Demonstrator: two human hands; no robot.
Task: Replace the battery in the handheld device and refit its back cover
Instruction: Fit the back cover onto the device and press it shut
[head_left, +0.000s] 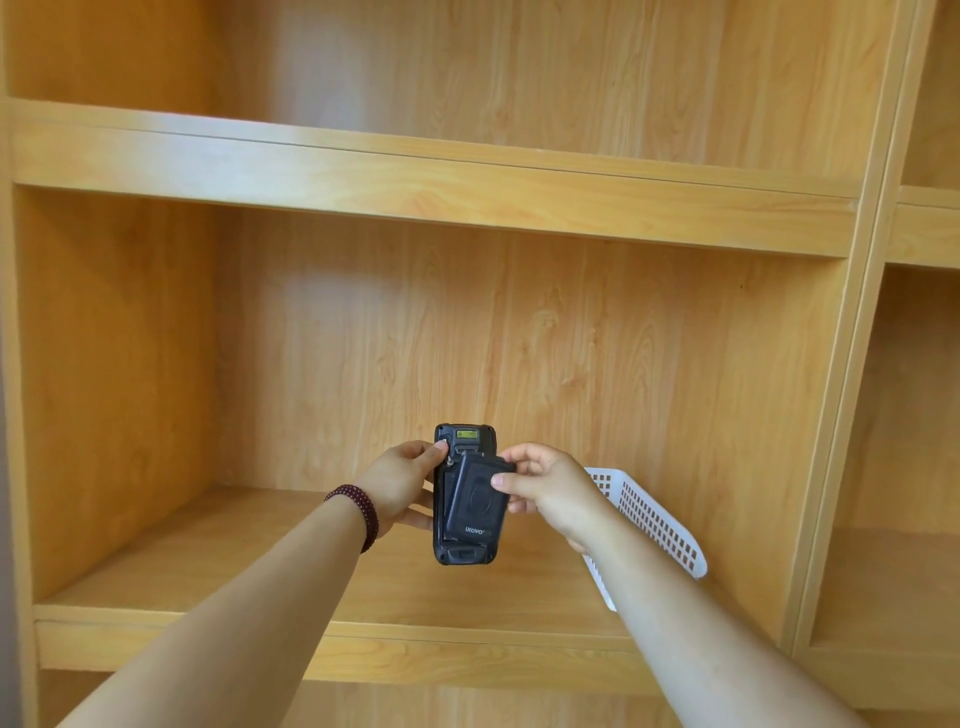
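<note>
A black handheld device is held upright in front of the shelf, its back facing me. My left hand grips its left edge, thumb near the top corner. A dark back cover marked "urovo" lies tilted over the device's back, its upper right corner lifted away. My right hand pinches that cover at its right edge between thumb and fingers. Whether a battery sits beneath the cover is hidden.
A white perforated plastic basket stands on the wooden shelf board behind my right forearm. Wooden shelving surrounds the hands, with an upper shelf above and an upright divider to the right.
</note>
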